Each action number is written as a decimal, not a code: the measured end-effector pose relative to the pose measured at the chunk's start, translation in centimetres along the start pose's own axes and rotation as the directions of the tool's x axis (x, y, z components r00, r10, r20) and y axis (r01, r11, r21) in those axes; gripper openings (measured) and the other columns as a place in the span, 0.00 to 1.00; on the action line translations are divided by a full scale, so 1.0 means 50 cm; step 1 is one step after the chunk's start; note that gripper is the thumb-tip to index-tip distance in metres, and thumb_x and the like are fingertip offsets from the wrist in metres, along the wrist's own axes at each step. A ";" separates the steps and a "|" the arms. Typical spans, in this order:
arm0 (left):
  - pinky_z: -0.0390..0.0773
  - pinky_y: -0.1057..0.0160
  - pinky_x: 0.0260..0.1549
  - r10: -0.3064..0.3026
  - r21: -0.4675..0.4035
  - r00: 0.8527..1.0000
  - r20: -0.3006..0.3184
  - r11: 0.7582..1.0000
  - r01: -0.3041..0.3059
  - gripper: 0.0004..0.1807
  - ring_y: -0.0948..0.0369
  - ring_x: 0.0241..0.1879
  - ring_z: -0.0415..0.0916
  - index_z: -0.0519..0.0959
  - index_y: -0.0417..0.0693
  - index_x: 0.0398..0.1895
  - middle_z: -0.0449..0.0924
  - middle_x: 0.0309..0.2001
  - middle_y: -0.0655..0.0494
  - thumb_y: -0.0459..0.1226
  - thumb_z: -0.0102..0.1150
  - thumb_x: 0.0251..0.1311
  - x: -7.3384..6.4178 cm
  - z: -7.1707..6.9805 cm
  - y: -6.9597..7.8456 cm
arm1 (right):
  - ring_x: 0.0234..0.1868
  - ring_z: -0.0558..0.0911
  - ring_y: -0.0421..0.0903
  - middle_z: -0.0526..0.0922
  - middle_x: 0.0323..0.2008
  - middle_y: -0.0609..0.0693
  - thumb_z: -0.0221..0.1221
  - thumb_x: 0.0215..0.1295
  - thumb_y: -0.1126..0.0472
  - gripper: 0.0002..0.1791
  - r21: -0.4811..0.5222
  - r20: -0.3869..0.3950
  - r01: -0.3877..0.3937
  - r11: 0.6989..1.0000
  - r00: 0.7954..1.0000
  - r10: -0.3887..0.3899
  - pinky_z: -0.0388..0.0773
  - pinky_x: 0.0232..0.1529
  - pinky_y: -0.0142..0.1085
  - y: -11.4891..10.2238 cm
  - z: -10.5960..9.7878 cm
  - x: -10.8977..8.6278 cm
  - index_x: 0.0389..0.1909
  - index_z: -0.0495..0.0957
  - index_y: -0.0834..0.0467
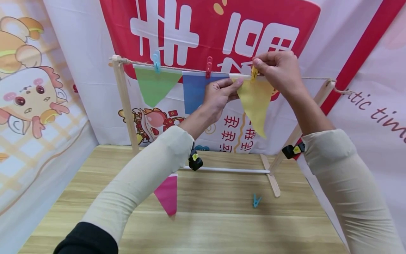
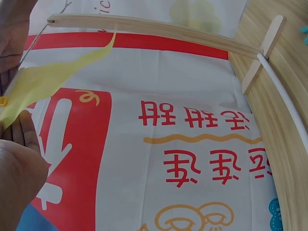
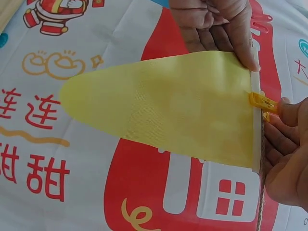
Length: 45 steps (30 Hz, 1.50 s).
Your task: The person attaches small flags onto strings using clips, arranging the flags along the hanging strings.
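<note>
A yellow pennant (image 1: 257, 106) hangs point down at a string (image 1: 312, 78), its pale top edge along it. My left hand (image 1: 219, 97) pinches the pennant's upper left corner between thumb and fingers. At the middle of that edge, my right hand (image 1: 280, 72) pinches a yellow clothespin (image 3: 262, 102) by its handle end; its jaws lie over the edge and string. Left of it, a blue pennant (image 1: 193, 93), partly behind my left hand, hangs under a red clothespin (image 1: 208, 67). A green pennant (image 1: 157, 84) hangs from a light blue clothespin (image 1: 157, 61).
Wooden posts (image 1: 125, 102) hold the string, with a white rod (image 1: 234, 170) low between them and a foot (image 1: 271, 176) at the right. On the wooden table (image 1: 222, 229) lie a pink pennant (image 1: 169, 194), partly behind my left sleeve, and a blue clothespin (image 1: 256, 201). Printed cloth hangs behind.
</note>
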<state>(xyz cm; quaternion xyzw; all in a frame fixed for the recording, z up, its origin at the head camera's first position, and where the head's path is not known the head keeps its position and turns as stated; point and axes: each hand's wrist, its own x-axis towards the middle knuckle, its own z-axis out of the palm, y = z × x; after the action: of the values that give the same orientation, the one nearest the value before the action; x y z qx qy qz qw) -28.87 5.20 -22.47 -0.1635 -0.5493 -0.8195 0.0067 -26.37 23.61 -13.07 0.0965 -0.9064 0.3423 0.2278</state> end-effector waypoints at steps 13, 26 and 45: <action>0.92 0.59 0.58 0.014 0.028 1.000 -0.001 1.000 -0.014 0.20 0.51 0.54 0.95 0.90 0.44 0.64 0.94 0.58 0.46 0.42 0.75 0.75 -0.004 -0.002 -0.005 | 0.65 0.85 0.48 0.89 0.70 0.51 0.60 0.82 0.35 0.31 -0.030 0.013 0.003 1.000 1.000 -0.003 0.90 0.66 0.44 0.003 -0.002 -0.010 0.73 0.85 0.49; 0.92 0.57 0.60 -0.003 0.052 1.000 0.028 0.999 0.001 0.20 0.50 0.54 0.95 0.90 0.40 0.63 0.93 0.58 0.43 0.41 0.74 0.75 -0.008 -0.011 -0.010 | 0.68 0.84 0.49 0.87 0.73 0.48 0.60 0.82 0.34 0.32 0.005 0.033 -0.013 1.000 0.999 0.013 0.89 0.68 0.47 0.007 -0.010 -0.011 0.76 0.84 0.47; 0.93 0.54 0.59 -0.044 0.048 0.999 0.003 0.998 0.044 0.18 0.54 0.48 0.97 0.90 0.42 0.63 0.95 0.55 0.44 0.37 0.75 0.74 -0.017 -0.040 -0.016 | 0.50 0.91 0.37 0.93 0.58 0.54 0.71 0.78 0.48 0.19 0.272 -0.250 0.188 0.944 0.961 -0.119 0.89 0.63 0.31 0.016 0.005 -0.031 0.59 0.92 0.55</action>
<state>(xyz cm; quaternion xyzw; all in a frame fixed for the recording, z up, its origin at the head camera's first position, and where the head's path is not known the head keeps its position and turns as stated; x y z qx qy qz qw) -28.72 3.56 -24.09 -0.1529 -0.5722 -0.8057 -0.0086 -25.33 24.07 -14.43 0.1596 -0.8028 0.4627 0.3406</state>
